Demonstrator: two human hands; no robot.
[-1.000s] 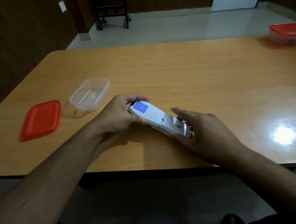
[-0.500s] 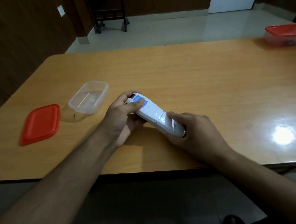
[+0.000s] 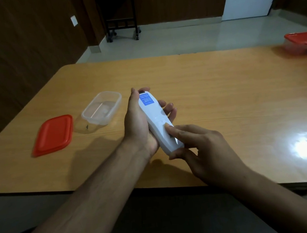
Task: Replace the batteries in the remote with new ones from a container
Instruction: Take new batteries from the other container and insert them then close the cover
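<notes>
Left hand [image 3: 140,121] cradles the white remote [image 3: 157,122] back-up above the table's [image 3: 222,90] near edge, fingers wrapped underneath. Right hand [image 3: 202,153] pinches its near end, thumb pressing the cover.

One label in sight: a blue sticker [image 3: 146,101] on the white back of the remote [image 3: 157,121], up at its twelve o'clock end. It carries several lines of white print, with what look like digits in the lower lines, but all of it is too small and blurred to read. Nothing else here bears legible text.
</notes>
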